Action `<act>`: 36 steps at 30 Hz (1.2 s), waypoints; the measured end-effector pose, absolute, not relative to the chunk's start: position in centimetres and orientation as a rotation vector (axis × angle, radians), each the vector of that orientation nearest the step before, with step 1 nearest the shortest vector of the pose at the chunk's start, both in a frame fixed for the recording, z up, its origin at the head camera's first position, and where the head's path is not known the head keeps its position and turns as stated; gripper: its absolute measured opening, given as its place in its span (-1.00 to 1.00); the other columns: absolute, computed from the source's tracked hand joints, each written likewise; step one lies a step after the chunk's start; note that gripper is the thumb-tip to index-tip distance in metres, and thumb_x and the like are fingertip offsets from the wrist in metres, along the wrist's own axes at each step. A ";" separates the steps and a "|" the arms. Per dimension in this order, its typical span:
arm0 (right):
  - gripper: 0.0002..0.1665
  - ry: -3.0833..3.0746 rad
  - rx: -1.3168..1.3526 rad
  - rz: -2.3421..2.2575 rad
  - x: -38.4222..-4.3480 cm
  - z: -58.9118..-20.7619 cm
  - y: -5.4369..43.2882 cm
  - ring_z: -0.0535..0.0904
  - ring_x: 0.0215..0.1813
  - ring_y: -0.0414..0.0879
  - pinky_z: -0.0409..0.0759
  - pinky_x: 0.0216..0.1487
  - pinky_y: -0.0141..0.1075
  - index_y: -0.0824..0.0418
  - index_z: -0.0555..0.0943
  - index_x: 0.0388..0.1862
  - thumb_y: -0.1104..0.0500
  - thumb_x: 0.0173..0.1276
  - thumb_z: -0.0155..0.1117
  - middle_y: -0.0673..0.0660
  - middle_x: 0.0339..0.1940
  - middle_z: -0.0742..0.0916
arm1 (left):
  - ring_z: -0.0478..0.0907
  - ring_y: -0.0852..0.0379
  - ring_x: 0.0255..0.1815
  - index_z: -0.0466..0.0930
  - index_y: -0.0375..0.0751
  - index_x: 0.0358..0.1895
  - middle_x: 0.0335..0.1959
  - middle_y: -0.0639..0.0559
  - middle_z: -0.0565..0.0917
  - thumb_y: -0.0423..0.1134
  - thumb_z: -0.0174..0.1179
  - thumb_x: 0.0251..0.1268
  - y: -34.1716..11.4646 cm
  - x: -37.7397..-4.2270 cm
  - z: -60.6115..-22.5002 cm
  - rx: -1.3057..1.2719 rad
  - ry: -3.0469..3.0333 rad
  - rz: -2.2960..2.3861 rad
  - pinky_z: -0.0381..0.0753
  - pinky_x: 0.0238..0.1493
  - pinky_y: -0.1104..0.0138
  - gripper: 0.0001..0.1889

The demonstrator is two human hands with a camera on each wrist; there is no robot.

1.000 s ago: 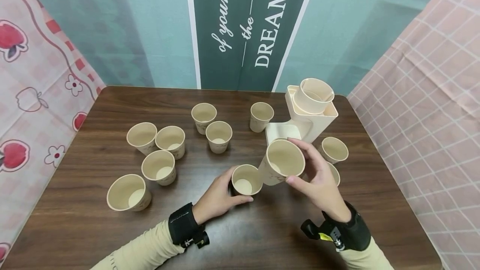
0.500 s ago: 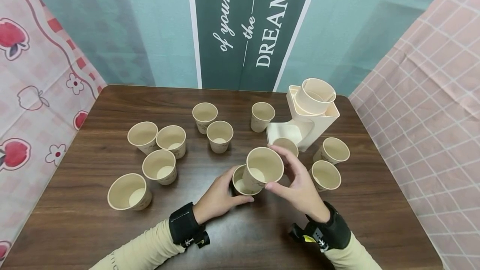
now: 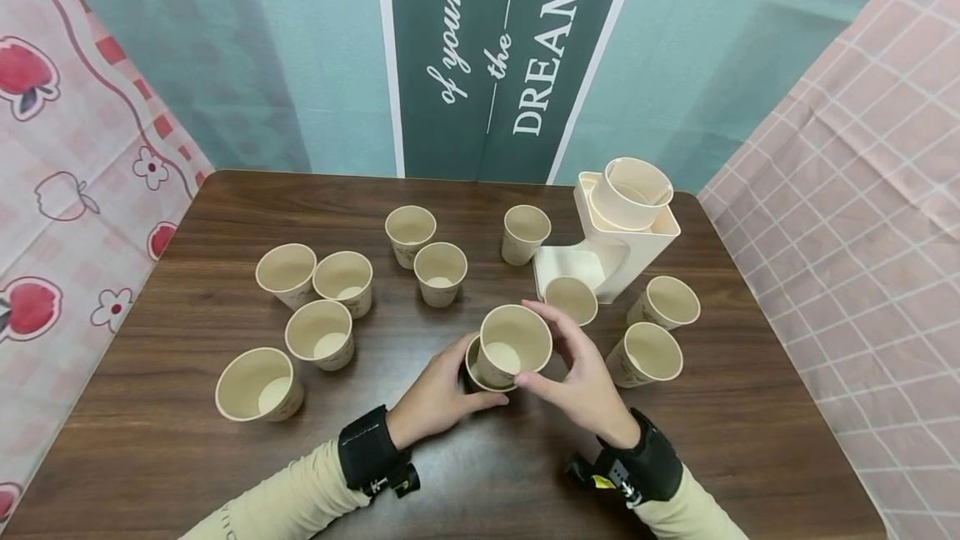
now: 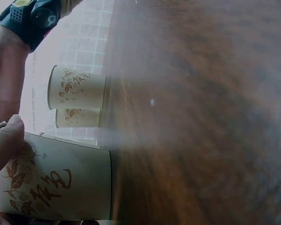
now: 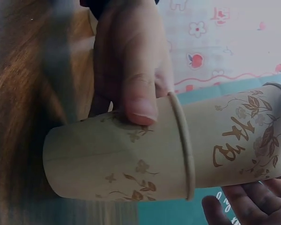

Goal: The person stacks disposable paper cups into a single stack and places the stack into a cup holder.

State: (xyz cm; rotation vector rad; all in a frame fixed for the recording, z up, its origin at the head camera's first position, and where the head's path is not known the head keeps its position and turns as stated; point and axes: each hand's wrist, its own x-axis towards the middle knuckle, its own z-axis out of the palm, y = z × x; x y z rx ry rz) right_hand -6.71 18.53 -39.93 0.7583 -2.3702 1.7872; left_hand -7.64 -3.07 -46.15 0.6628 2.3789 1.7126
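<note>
My left hand (image 3: 433, 394) grips a beige paper cup (image 5: 117, 164) that stands upright on the table, its thumb along the near side. My right hand (image 3: 585, 377) holds a second paper cup (image 3: 516, 340) by its upper part, thumb at the near side and fingers at the far side. The lower end of this second cup sits inside the mouth of the first, as the right wrist view shows; its upper part, with brown flower print and lettering, sticks out above the rim. In the left wrist view, the left hand's thumb lies against the printed lower cup.
A white machine-like stand (image 3: 626, 252) with a round cup-like top is at the back right. Single paper cups stand around: several at left (image 3: 318, 332), two at back middle (image 3: 440, 273), one at back (image 3: 525, 233), several at right (image 3: 651, 352).
My right hand has moved left and toward me, bringing its cup over the left hand's cup and down into it. The left hand stays in place.
</note>
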 end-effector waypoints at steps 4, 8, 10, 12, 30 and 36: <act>-0.07 -2.388 0.739 1.778 -6.8 -40.5 18.6 0.57 0.20 -0.11 0.49 0.25 -0.38 0.29 0.38 0.46 0.34 0.11 0.61 0.23 0.24 0.63 | 0.48 0.18 0.28 0.43 -0.12 0.38 0.23 0.09 0.60 -0.19 0.62 0.01 -3.1 -7.7 -46.1 0.669 2.373 1.714 0.44 0.37 0.14 -0.19; -0.07 -2.403 0.739 1.758 -6.9 -41.2 18.6 0.56 0.21 -0.12 0.49 0.24 -0.38 0.26 0.38 0.46 0.35 0.12 0.60 0.20 0.25 0.61 | 0.49 0.19 0.27 0.43 -0.11 0.38 0.23 0.09 0.60 -0.20 0.62 0.01 -3.0 -7.7 -46.1 0.669 2.374 1.713 0.44 0.37 0.15 -0.19; -0.06 -2.404 0.746 1.742 -6.9 -41.6 18.6 0.56 0.21 -0.12 0.49 0.23 -0.38 0.25 0.38 0.47 0.35 0.12 0.59 0.20 0.25 0.62 | 0.49 0.19 0.26 0.44 -0.11 0.37 0.22 0.10 0.60 -0.21 0.62 0.00 -3.1 -7.6 -46.1 0.671 2.372 1.718 0.45 0.36 0.16 -0.20; -0.06 -2.403 0.748 1.737 -7.0 -42.0 18.6 0.56 0.21 -0.12 0.49 0.24 -0.39 0.23 0.38 0.48 0.36 0.12 0.59 0.21 0.25 0.62 | 0.50 0.18 0.25 0.45 -0.10 0.36 0.21 0.10 0.61 -0.21 0.62 0.00 -3.1 -7.6 -46.1 0.671 2.372 1.722 0.46 0.35 0.16 -0.21; -0.03 -2.500 0.768 1.703 -6.9 -44.5 18.3 0.52 0.28 -0.08 0.54 0.22 -0.29 0.15 0.35 0.51 0.30 0.15 0.60 0.11 0.41 0.54 | 0.50 0.17 0.28 0.43 -0.11 0.39 0.22 0.09 0.61 -0.15 0.60 0.04 -3.1 -7.7 -46.3 0.673 2.376 1.710 0.44 0.37 0.14 -0.21; -0.04 -2.506 0.780 1.711 -6.9 -44.6 18.3 0.50 0.30 -0.08 0.54 0.23 -0.25 0.13 0.34 0.52 0.29 0.17 0.58 0.12 0.41 0.54 | 0.50 0.18 0.28 0.44 -0.11 0.38 0.21 0.09 0.61 -0.17 0.60 0.04 -3.1 -7.7 -46.3 0.661 2.373 1.704 0.43 0.38 0.13 -0.21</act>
